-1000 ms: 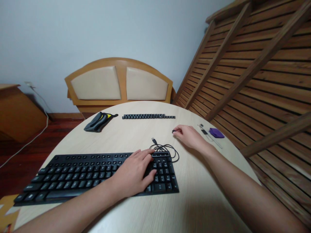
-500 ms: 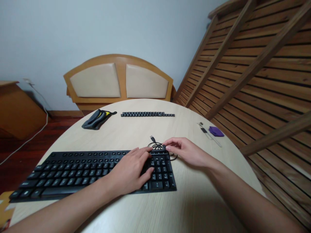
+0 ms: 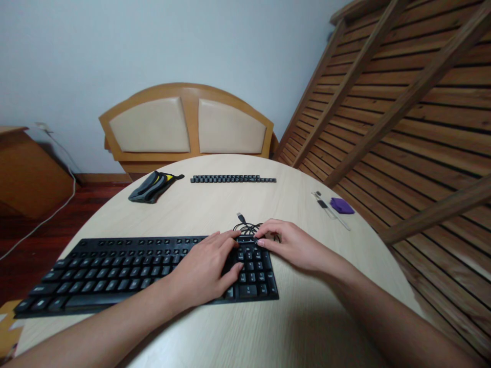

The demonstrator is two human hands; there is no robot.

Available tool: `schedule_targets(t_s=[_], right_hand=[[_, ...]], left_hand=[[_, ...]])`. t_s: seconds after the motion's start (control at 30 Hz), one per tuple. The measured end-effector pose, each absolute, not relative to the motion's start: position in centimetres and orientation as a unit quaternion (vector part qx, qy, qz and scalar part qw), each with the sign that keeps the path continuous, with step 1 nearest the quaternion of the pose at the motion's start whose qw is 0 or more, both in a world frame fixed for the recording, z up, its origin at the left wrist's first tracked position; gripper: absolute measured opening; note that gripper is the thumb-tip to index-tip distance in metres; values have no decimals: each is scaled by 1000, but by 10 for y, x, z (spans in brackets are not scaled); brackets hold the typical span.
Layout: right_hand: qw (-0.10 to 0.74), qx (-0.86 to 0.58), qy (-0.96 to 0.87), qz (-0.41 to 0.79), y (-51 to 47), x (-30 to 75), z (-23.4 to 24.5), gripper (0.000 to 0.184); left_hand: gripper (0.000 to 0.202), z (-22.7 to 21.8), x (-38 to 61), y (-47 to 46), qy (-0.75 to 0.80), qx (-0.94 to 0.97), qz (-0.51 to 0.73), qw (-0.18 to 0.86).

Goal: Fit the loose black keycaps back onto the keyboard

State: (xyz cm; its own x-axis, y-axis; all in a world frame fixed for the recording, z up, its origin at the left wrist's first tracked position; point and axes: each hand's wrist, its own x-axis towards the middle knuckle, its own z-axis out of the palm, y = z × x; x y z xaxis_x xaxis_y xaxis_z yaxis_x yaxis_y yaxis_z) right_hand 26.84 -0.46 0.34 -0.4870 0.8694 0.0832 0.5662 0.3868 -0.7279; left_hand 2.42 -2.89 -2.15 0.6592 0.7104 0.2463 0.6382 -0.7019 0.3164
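Note:
A black keyboard (image 3: pixel 126 273) lies across the near left of the table, with bare key stems showing in its upper rows. My left hand (image 3: pixel 209 263) rests flat over its right half, fingers stretched and thumb spread, hiding the keys beneath. At the keyboard's top right corner, above the number pad, my right hand (image 3: pixel 286 243) has thumb and fingertips drawn together. Whatever sits between those fingertips is too small and hidden to make out. Behind that corner lies a coiled black USB cable (image 3: pixel 247 226), its plug pointing away from me.
Loose black keycaps (image 3: pixel 233 179) stand in rows at the back of the round table (image 3: pixel 184 212). A grey, black and yellow pouch (image 3: pixel 153 187) lies far left. To the right are a thin wire tool (image 3: pixel 333 213), a small brush (image 3: pixel 321 203) and a folded purple cloth (image 3: pixel 341 205).
My right hand has shifted slightly toward me, from beside the cable onto the keyboard's top right corner. The left hand stays where it was.

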Motion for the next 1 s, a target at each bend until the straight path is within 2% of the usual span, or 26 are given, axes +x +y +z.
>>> schedule_targets(t_s=[1.0], right_hand=[[192,-448,-846,216,-15,265,6,6]], left_hand=[[21,-20,25,-29,371,906,180,94]])
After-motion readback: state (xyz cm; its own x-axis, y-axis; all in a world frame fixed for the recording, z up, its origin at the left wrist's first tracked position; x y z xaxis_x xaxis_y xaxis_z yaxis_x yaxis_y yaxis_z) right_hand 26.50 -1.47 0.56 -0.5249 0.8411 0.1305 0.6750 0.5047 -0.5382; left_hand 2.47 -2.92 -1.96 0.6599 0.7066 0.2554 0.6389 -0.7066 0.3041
